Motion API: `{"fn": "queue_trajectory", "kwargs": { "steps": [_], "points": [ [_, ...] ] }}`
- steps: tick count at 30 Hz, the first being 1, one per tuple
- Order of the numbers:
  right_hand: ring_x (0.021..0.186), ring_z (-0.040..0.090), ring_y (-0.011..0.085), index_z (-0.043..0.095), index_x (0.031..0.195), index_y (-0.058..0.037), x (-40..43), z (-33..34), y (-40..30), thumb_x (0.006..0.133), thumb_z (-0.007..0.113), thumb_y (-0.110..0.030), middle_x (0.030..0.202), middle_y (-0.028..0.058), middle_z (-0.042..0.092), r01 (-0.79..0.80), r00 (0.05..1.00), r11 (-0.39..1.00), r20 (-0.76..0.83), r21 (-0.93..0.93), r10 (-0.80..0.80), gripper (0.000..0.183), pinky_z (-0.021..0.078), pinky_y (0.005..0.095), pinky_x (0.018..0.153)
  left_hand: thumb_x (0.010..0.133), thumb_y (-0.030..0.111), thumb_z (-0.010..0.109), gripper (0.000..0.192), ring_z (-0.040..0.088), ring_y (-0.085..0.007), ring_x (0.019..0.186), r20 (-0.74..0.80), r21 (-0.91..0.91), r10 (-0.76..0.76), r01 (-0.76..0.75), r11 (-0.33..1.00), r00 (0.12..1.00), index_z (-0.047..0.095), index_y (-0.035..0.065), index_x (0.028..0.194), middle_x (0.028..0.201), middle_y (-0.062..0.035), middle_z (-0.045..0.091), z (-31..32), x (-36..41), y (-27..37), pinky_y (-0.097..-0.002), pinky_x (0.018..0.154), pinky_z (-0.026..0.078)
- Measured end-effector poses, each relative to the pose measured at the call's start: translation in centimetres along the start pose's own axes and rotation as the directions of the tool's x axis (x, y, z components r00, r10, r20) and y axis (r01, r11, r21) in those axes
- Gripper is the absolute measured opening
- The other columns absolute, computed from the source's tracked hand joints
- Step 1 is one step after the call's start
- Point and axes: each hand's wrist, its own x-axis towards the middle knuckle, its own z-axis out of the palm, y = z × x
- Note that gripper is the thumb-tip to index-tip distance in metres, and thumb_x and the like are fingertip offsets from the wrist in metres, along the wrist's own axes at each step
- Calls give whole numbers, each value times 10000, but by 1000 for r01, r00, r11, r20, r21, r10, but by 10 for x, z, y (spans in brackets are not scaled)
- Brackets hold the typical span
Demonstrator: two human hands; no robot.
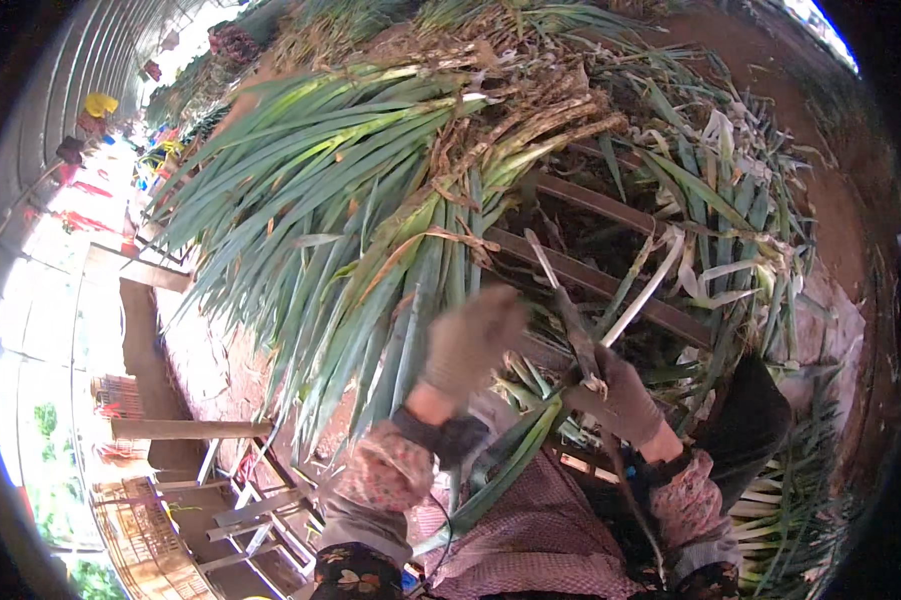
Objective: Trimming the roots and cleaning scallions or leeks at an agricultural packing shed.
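Observation:
My left hand (476,341), in a brownish knit glove, is motion-blurred beside the hanging green leaves of a pile of long green onions (330,202). Whether its fingers hold anything is unclear. My right hand (626,401), gloved alike, is closed around a slim rod-like tool (566,307) with a pale pointed tip. Beyond its knuckles a white onion stalk (645,289) slants up to the right; whether the hand touches it is hidden. Loose green leaves (510,480) slope down from near this hand, over a pink mesh sack (525,540) on my lap.
The onions lie across a frame with brown bars (608,199). Peeled leaves and scraps (728,202) heap up at the right. A thin dark hose or cord (634,510) hangs below my right hand. More onions (765,517) lie lower right; wooden stools (263,517) and a basket (146,532) stand lower left.

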Motion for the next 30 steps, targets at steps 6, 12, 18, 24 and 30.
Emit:
{"fn": "queue_trajectory", "kwargs": {
  "steps": [6, 12, 18, 24, 30],
  "points": [
    [1005, 785, 444, 645, 1354, 48, 63, 33, -60, 953, 854, -462, 1030, 272, 771, 151, 988, 850, 71, -505, -134, 681, 606, 502, 886, 1019, 341, 712, 281, 756, -390, 1069, -277, 779, 10, 219, 587, 961, 791, 166, 1224, 1138, -120, 789, -100, 32, -96, -584, 895, 584],
    [933, 797, 480, 682, 1276, 51, 119, 66, -71, 939, 861, -557, 954, 292, 779, 196, 980, 766, 101, -613, -170, 717, 616, 527, 845, 992, 282, 725, 335, 711, -382, 1207, -366, 767, 82, 251, 591, 927, 755, 162, 1303, 1313, -89, 749, -103, 44, -126, -612, 1004, 536],
    [988, 790, 516, 676, 1300, 59, 158, 96, -60, 920, 812, -543, 972, 312, 791, 177, 984, 752, 126, -634, -125, 725, 619, 555, 931, 970, 241, 723, 301, 731, -374, 1167, -307, 756, 15, 235, 611, 951, 755, 124, 1246, 1302, -98, 753, -110, 52, -140, -595, 956, 554],
    [1019, 783, 530, 686, 1218, 54, 180, 92, -67, 904, 797, -505, 1008, 338, 786, 114, 989, 656, 21, -746, -148, 651, 618, 568, 961, 991, 256, 709, 210, 789, -397, 1032, -300, 724, -93, 289, 627, 950, 740, 146, 1167, 1166, -105, 811, -115, 88, -139, -606, 900, 564],
    [1053, 784, 520, 669, 1226, 43, 186, 94, -79, 908, 797, -503, 1047, 339, 790, 126, 991, 651, 70, -748, -112, 645, 615, 565, 979, 1012, 400, 763, 283, 804, -429, 909, -369, 674, -152, 377, 636, 917, 752, 161, 1165, 1021, -122, 817, -124, 125, -171, -635, 864, 582]
  ]
}}
